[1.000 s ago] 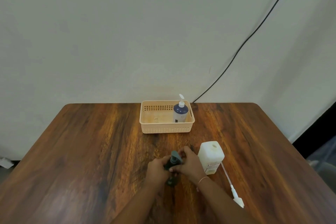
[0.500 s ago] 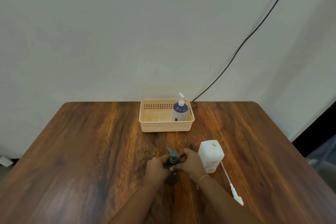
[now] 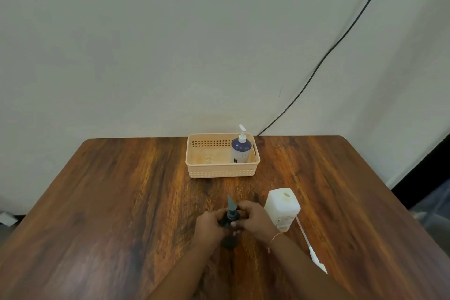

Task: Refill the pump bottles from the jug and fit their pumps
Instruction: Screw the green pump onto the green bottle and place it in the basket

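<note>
A small dark pump bottle (image 3: 229, 241) stands on the wooden table (image 3: 121, 202) near the front. My left hand (image 3: 209, 225) grips its body. My right hand (image 3: 253, 219) holds the collar of its teal pump (image 3: 230, 204), whose nozzle points away from me. A white bottle (image 3: 282, 207) with an open neck stands just right of my right hand. Its white pump with a long tube (image 3: 310, 246) lies on the table to the right. A blue pump bottle (image 3: 240, 151) with a white pump stands in the peach basket (image 3: 221, 173).
The basket sits at the table's far middle, against a pale wall. A black cable (image 3: 316, 66) runs down the wall to the table's back edge. The table's right edge is close to the loose pump.
The teal pump's nozzle has turned from pointing left to pointing away from me. Both hands stay on the dark bottle.
</note>
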